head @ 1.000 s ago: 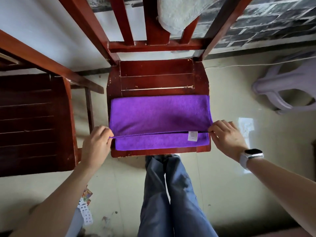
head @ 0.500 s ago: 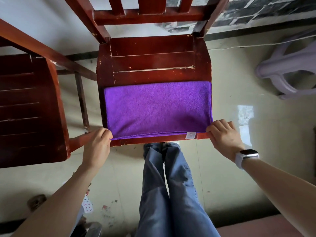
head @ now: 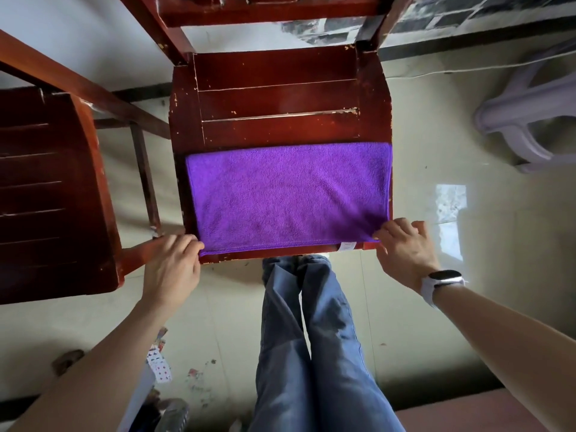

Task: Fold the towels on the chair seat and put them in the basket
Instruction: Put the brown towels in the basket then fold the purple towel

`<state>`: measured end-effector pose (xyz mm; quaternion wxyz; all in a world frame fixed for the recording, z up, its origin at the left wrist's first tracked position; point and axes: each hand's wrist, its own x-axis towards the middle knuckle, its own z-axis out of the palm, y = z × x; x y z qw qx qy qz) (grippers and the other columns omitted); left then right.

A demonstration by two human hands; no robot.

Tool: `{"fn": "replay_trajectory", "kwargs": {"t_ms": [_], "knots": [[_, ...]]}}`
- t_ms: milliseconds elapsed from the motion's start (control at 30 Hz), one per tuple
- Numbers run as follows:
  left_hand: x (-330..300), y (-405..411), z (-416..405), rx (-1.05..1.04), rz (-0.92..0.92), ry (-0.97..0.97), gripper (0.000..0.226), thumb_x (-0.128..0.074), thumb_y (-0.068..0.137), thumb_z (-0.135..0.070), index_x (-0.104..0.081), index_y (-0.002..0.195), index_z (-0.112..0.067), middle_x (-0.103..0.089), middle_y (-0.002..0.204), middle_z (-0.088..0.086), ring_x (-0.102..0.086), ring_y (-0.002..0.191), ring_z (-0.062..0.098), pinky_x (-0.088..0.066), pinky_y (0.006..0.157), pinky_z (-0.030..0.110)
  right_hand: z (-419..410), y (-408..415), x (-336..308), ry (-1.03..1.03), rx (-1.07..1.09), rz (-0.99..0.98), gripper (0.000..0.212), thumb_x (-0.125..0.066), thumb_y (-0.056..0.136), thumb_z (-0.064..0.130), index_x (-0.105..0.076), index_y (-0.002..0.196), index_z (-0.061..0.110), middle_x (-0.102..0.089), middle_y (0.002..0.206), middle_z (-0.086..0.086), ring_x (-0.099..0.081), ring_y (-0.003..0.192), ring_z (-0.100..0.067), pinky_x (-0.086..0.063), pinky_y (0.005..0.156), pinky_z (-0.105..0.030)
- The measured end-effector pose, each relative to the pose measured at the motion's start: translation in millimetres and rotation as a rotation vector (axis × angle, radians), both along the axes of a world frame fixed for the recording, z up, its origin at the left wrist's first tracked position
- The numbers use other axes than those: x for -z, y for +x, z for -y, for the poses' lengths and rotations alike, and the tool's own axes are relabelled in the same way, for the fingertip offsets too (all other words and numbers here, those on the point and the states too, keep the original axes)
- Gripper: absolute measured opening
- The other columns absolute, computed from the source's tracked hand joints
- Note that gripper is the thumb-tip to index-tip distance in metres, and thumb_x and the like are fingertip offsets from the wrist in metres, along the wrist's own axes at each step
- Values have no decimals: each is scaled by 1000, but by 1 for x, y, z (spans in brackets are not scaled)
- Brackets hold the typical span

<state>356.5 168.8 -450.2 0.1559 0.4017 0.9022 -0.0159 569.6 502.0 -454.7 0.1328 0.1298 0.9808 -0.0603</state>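
A purple towel (head: 288, 198), of nubby microfibre and folded into a flat rectangle, is spread across the near half of a chair seat (head: 277, 88), its stitched near edge lined up with the seat's front rim. A small white label (head: 347, 246) is seen hanging from that edge near the right corner. The towel's near left corner is pinched by the left hand (head: 173, 269), fingers curled over the hem; the near right corner is touched by the right hand (head: 403, 247), its fingers loosely bent, and whether the cloth is gripped there cannot be told. A white smartwatch (head: 441, 283) is worn on the right wrist.

The seat is made of dark red lacquered wooden slats, chipped pale along the edges, with the backrest rails (head: 265, 10) rising at the far side. A second wooden chair (head: 53, 188) of the same finish is placed just to the left. A pale plastic stool (head: 526, 120) is seen lying on the glossy tiled floor (head: 452, 322) at far right. Blue jeans (head: 311, 353) are visible below the seat's front, and scattered playing cards (head: 159, 364) are seen on the floor at near left.
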Motion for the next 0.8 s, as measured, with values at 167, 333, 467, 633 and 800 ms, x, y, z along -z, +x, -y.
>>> {"fn": "replay_trajectory", "kwargs": {"t_ms": [167,333,467,633,800], "knots": [[-6,6,-19,-133,14,94,27,-46,82,-15,-66,97,-5,-62,98,14,-56,82,35,-47,73,41,8,-5,-9,-6,-19,-100,14,-53,73,13,-66,78,12,-66,85,-8,-62,78,-30,-44,72,-39],[11,6,-73,-38,177,52,66,-73,74,-31,-47,132,-10,-40,140,23,-37,128,45,-36,100,55,20,-50,3,-3,-155,71,57,-80,62,22,-63,116,18,-56,129,-14,-52,118,-39,-40,93,-63],[29,-5,-80,-68,308,-103,108,-73,63,-55,-12,146,-24,4,155,16,6,139,45,-9,110,55,5,-69,4,-85,-165,244,90,-81,54,48,-44,134,29,-33,146,-18,-30,131,-48,-33,98,-67],[31,-12,-70,-53,298,-128,123,-81,50,-54,-9,146,-24,3,155,17,7,138,47,-6,107,54,-21,-50,-6,-1,-212,376,96,-75,49,64,-44,134,32,-37,144,-16,-36,129,-46,-38,93,-65],[24,-12,-76,-69,313,-152,120,-81,54,-51,-10,146,-24,5,155,16,7,139,46,-9,110,57,-36,-26,-21,39,-136,367,68,-29,81,60,-51,131,19,-44,140,-14,-42,126,-43,-39,94,-64]]}}
